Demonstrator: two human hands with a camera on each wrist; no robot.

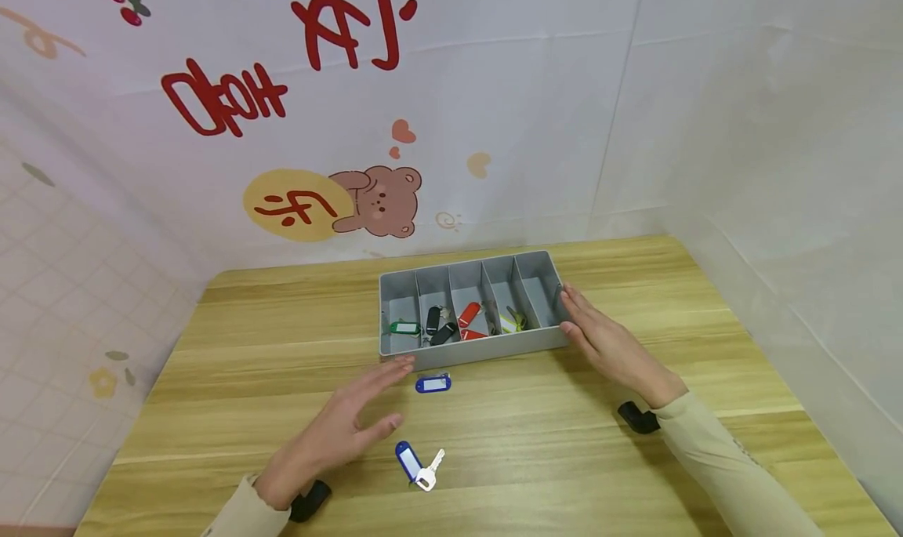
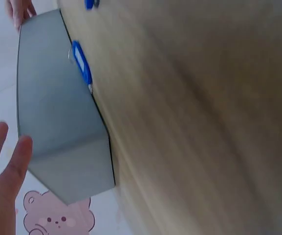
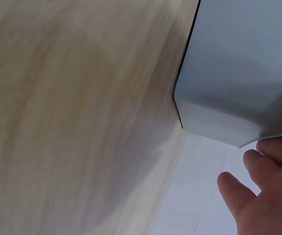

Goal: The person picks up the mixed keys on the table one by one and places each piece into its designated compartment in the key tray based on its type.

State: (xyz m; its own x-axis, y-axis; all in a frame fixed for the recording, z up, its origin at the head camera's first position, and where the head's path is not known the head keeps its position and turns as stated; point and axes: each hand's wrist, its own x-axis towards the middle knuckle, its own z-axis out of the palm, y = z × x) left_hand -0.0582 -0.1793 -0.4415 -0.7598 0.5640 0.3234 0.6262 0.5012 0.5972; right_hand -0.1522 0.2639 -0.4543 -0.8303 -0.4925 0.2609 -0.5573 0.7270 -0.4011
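A grey divided tray (image 1: 487, 350) stands on the table, its compartments in a row. From the left they hold a green key tag (image 1: 405, 328), black key tags (image 1: 443, 334), red key tags (image 1: 469, 314) and a yellow tag with a key (image 1: 517, 319); the rightmost shows only its bare floor. My right hand (image 1: 612, 347) rests against the tray's right end with fingers extended. By the front left corner, my left hand (image 1: 339, 427) reaches out with fingers spread, holding nothing. One blue key tag (image 1: 433, 383) lies before the tray; another blue tag (image 1: 408, 460) with a silver key (image 1: 429, 474) lies nearer me.
The wooden table (image 1: 536, 458) extends around the tray on all sides. A white printed cloth (image 1: 536, 129) hangs behind it and along both sides. Dark straps (image 1: 638, 418) sit at both wrists.
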